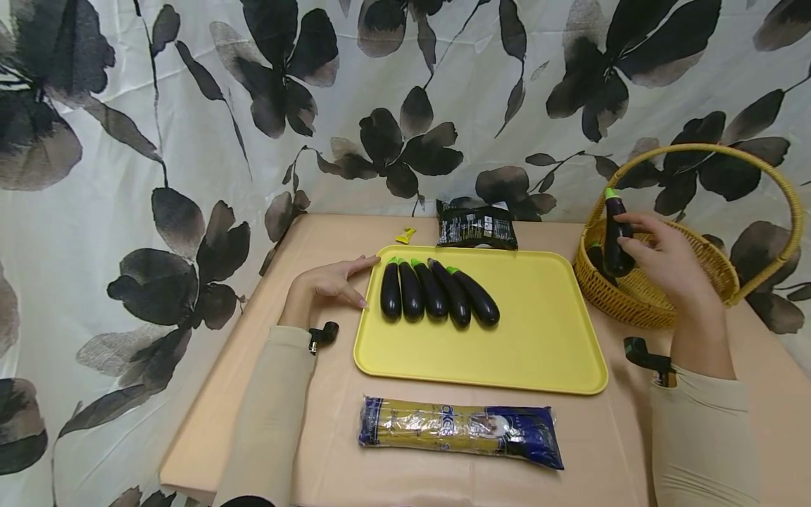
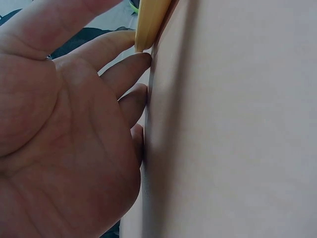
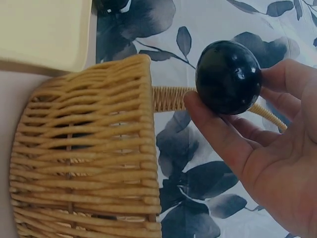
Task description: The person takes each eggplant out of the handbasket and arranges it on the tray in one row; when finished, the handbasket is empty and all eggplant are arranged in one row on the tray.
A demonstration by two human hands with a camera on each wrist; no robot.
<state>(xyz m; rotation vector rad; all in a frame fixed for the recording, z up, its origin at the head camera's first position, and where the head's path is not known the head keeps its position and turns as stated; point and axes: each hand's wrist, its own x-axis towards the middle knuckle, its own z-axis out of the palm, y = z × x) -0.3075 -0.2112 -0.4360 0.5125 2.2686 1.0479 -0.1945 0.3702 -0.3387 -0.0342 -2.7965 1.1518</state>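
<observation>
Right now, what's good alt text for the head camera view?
A person's right hand holds an eggplant above a wicker basket, while the left hand rests at the left edge of a yellow tray bearing a row of five eggplants. A long packet lies in front of the tray, a black packet behind it.

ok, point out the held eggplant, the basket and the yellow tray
Held eggplant [image 1: 612, 238]: head view, middle of its dark body
Basket [image 3: 110, 148]: right wrist view, woven outer wall
Yellow tray [image 1: 538, 338]: head view, bare surface right of the eggplant row [image 1: 435, 292]
</observation>
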